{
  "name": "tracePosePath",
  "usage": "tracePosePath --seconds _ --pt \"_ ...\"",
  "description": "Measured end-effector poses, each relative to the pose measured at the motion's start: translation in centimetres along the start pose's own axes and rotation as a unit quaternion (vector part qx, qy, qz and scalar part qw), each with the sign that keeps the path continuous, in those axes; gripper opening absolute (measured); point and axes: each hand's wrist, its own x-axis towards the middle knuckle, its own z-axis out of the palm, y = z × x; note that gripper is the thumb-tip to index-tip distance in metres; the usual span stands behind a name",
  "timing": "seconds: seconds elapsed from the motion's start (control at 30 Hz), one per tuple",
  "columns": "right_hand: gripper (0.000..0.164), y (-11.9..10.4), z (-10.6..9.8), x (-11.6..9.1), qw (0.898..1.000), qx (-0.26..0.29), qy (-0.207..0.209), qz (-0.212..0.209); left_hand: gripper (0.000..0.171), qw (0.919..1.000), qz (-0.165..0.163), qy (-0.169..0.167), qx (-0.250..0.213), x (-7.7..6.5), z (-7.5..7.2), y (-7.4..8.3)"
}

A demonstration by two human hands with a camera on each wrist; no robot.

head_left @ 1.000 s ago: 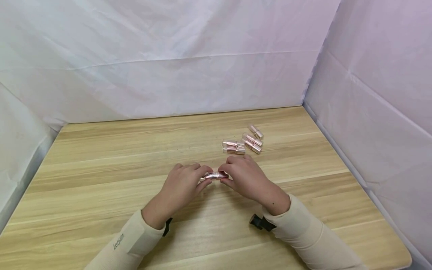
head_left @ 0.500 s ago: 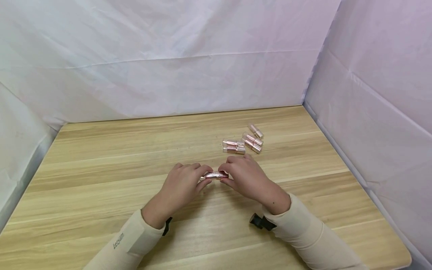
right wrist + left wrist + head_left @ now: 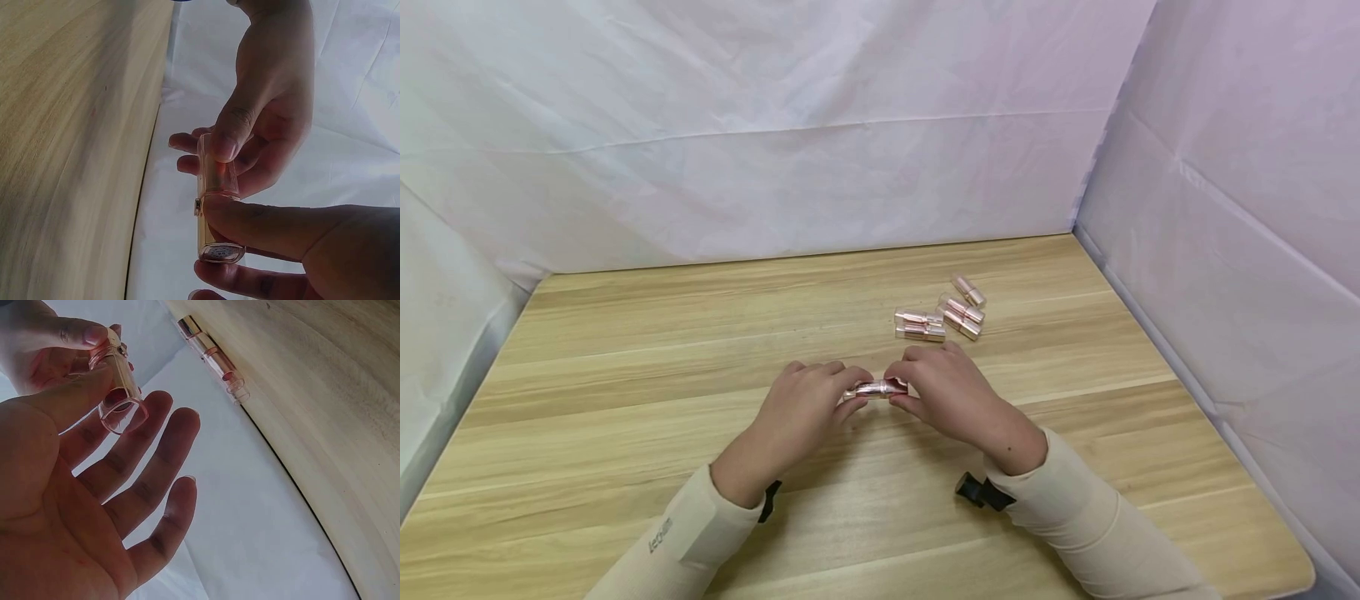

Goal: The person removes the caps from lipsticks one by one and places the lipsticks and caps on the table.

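Note:
Both hands meet on one lipstick above the middle of the table, lying crosswise in the head view. With thumb and fingers my left hand pinches its clear cap end; the other fingers of that hand spread apart in the left wrist view. My right hand grips the shiny rose-gold base, whose flat end shows a small label in the right wrist view. The cap is on the lipstick, and a small clasp-like bump sticks out at the joint. Fingers partly cover both ends.
Beyond the right hand lie several more capped lipsticks: a side-by-side pair, another pair, and a single one farther back. The wood-grain table ends at white cloth walls at the back and sides.
Left wrist and forearm have shifted very slightly left. Both hands keep their hold on the lipstick, and the lipsticks on the table have not moved.

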Motion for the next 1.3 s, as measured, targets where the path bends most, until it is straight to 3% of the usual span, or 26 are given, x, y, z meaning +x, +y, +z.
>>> tracePosePath --seconds 0.3,0.57,0.83,1.07,1.2,1.3 --pt "0.012 0.9 -0.5 0.4 0.999 -0.028 0.02 -0.002 0.027 0.9994 -0.014 0.019 0.025 0.0 -0.7 -1.0" --pt "0.011 2.5 0.0 0.6 0.999 -0.002 -0.014 0.034 0.023 0.9991 -0.042 -0.005 -0.001 0.1 0.0 -1.5" --pt "0.013 3.9 0.9 1.2 0.994 0.082 -0.053 0.041 0.022 0.9947 -0.08 -0.046 -0.045 1.3 1.0 -3.3" --pt "0.012 5.6 1.7 2.1 0.974 0.206 -0.081 0.054 0.018 0.9907 -0.094 -0.086 -0.049 1.6 1.8 -4.3" --pt "0.014 6.1 2.2 2.4 0.967 0.236 -0.084 0.056 0.017 0.9876 -0.108 -0.095 -0.063 1.9 2.1 -4.5" --pt "0.016 6.1 2.6 2.6 0.967 0.234 -0.081 0.061 0.019 0.9842 -0.117 -0.106 -0.08 2.3 2.2 -4.5"
